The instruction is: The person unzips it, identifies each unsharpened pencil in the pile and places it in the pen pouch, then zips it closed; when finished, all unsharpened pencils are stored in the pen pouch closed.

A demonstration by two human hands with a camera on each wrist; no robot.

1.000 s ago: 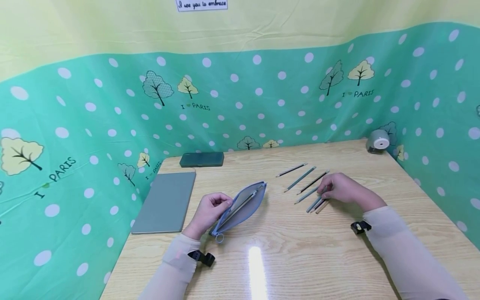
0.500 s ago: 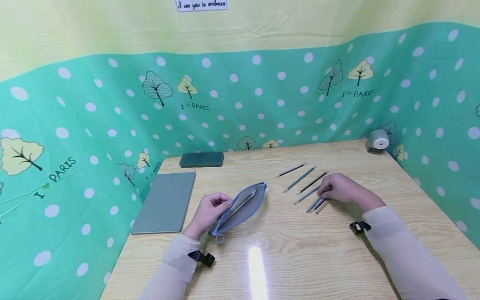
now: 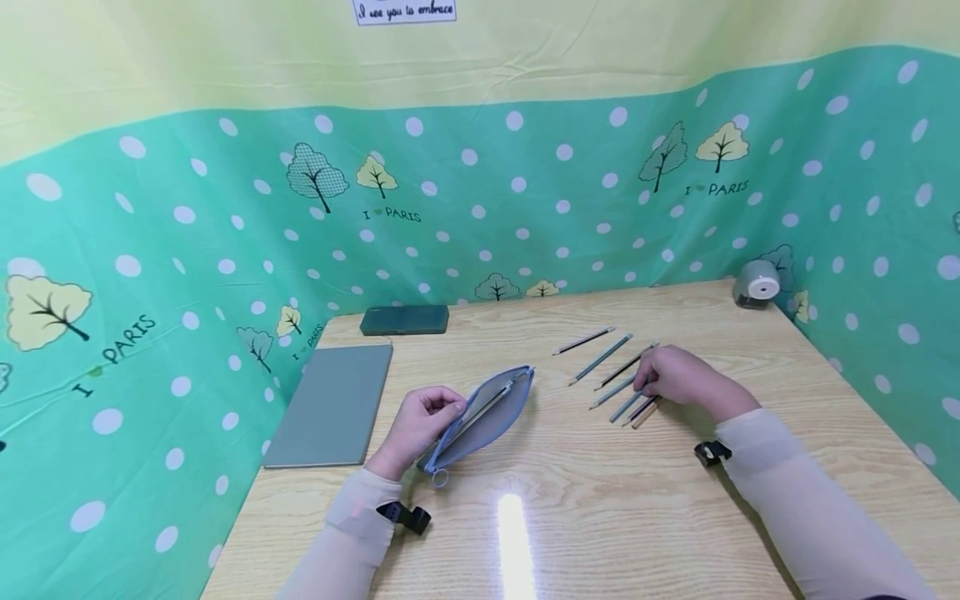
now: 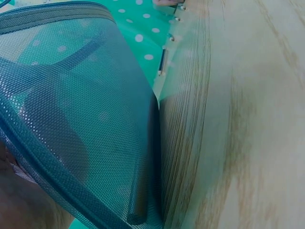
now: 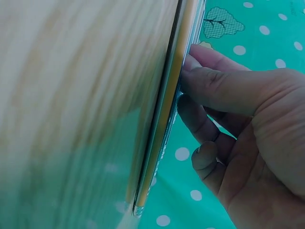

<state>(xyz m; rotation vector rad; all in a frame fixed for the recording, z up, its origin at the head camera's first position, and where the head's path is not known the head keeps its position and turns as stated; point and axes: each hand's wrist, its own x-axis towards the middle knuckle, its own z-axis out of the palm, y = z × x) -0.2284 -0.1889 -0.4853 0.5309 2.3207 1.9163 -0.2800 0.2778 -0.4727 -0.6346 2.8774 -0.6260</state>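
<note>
My left hand (image 3: 420,425) pinches the upper edge of a blue mesh zip pencil pouch (image 3: 504,421), tilted with its mouth open. A pencil shows inside; the left wrist view has the pouch's mesh wall (image 4: 105,109) close up. Over the row of pencils, my right hand (image 3: 684,379) pinches a blue pencil (image 3: 621,407) between thumb and fingers, its far end hidden by the hand. Right beside it lie a dark pencil (image 3: 637,411) and a tan pencil (image 3: 643,415). In the right wrist view a yellow-orange pencil (image 5: 167,105) lies in front of the right hand's fingertips.
Several more pencils, among them a black one (image 3: 626,367), lie slanted left of and beyond the right hand. A grey notebook (image 3: 330,408) and a dark green case (image 3: 405,320) are at the left. A pencil sharpener (image 3: 756,285) stands at the back right corner.
The blue pencil under my right hand has shifted slightly left, apart from the dark and tan ones. The left hand and pouch have stayed in place.
</note>
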